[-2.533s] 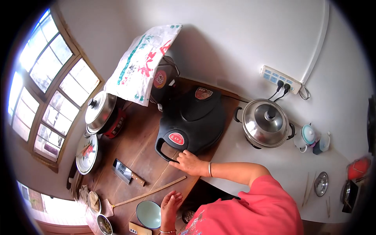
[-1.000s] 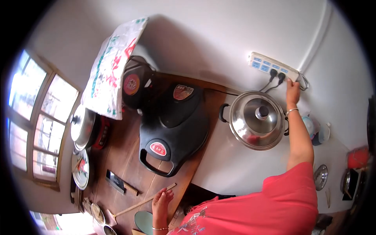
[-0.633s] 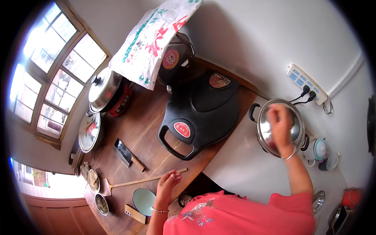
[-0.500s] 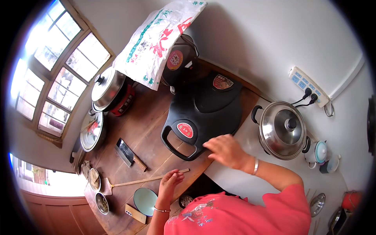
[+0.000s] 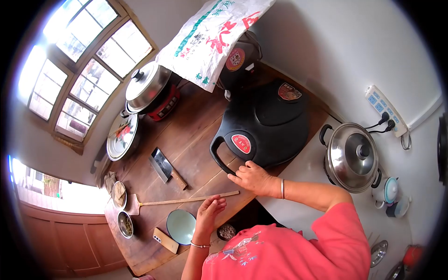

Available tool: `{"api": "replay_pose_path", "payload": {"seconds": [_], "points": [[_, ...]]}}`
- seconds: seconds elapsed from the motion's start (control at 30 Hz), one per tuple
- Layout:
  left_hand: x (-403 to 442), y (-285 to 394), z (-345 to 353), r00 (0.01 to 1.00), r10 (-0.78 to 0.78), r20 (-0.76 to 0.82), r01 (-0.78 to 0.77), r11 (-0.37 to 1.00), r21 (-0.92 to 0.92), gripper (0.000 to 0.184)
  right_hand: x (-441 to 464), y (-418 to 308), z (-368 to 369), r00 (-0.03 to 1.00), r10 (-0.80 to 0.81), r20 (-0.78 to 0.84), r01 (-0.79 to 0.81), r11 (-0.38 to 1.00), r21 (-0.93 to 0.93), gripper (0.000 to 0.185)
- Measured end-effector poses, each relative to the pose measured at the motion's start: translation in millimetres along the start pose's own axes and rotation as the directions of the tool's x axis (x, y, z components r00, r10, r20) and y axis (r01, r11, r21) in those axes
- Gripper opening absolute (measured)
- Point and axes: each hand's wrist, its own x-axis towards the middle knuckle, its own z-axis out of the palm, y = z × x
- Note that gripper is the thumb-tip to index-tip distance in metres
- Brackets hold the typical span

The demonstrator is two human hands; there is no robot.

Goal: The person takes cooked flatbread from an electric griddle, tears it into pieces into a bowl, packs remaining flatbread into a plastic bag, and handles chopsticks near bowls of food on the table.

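Observation:
A black electric griddle (image 5: 268, 126) with a red oval label sits on the wooden table, its lid down. My right hand (image 5: 255, 180) is on the near end of the griddle's loop handle, fingers curled over it. My left hand (image 5: 210, 215) hovers at the table's near edge, fingers loosely bent and seemingly holding nothing. Just beyond its fingertips lies the long stick of a fly swatter (image 5: 179, 200). A pale green bowl (image 5: 181, 227) is to the left of this hand.
A cleaver (image 5: 162, 165), a phone (image 5: 165, 241) and small bowls are on the table. Behind stand a red-based electric pot (image 5: 163, 105) and a printed white sack (image 5: 210, 37). At right are a lidded steel pan (image 5: 343, 161) and a power strip (image 5: 385, 111).
My right hand has come down onto the griddle's handle from just beside it. My left hand stays about where it was. The whole view has shifted, so everything appears further right.

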Motion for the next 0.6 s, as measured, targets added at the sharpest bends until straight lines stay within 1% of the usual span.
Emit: {"api": "replay_pose_path", "payload": {"seconds": [0.07, 0.13, 0.27, 0.33, 0.37, 0.4, 0.47, 0.53, 0.57, 0.6], "points": [[-2.2, -0.1, -0.6, 1.000, -0.007, -0.019, 0.006, 1.000, -0.012, 0.024, 2.7, 0.8, -9.1, 1.000, -0.011, -0.002, 0.011, 1.000, 0.020, 0.039], [-2.5, -1.8, -3.6, 0.999, -0.005, -0.032, 0.004, 1.000, -0.028, 0.024, 5.0, 2.2, -24.8, 0.999, 0.009, -0.045, -0.006, 0.998, 0.055, 0.040], [-1.5, 3.0, -4.8, 0.999, 0.004, -0.046, -0.006, 0.999, -0.036, 0.026, 16.0, 9.5, -72.3, 0.997, 0.010, -0.082, -0.008, 1.000, 0.028, 0.039], [1.4, 4.4, -5.3, 0.999, 0.014, -0.047, -0.016, 0.999, -0.045, 0.026, 22.1, 15.6, -101.0, 0.982, 0.019, -0.189, -0.036, 0.996, -0.087, 0.038], [3.1, 4.4, -4.9, 0.999, 0.021, -0.047, -0.023, 0.999, -0.044, 0.025, 25.1, 20.3, -111.0, 0.971, 0.031, -0.236, -0.057, 0.993, -0.107, 0.038], [4.3, 5.5, -3.1, 0.999, 0.015, -0.048, -0.018, 0.998, -0.057, 0.025, 27.1, 25.4, -124.8, 0.967, 0.051, -0.250, -0.078, 0.992, -0.099, 0.039], [6.8, 11.7, 1.4, 0.999, 0.041, -0.021, -0.041, 0.999, -0.009, 0.027, 31.7, 35.7, -154.7, 0.948, 0.074, -0.309, -0.122, 0.983, -0.139, 0.042], [9.9, 16.9, 4.7, 1.000, 0.028, -0.008, -0.028, 1.000, -0.005, 0.027, 34.2, 47.7, -178.3, 0.914, 0.133, -0.384, -0.186, 0.977, -0.105, 0.046], [11.4, 19.5, 7.5, 0.999, 0.032, 0.010, -0.032, 0.999, 0.014, 0.028, 34.1, 59.2, -183.5, 0.902, 0.121, -0.415, -0.203, 0.966, -0.160, 0.042], [13.3, 21.2, 10.6, 0.999, 0.035, 0.031, -0.036, 0.999, 0.033, 0.028, 33.5, 65.3, -192.1, 0.870, 0.123, -0.477, -0.236, 0.954, -0.185, 0.043]]}}
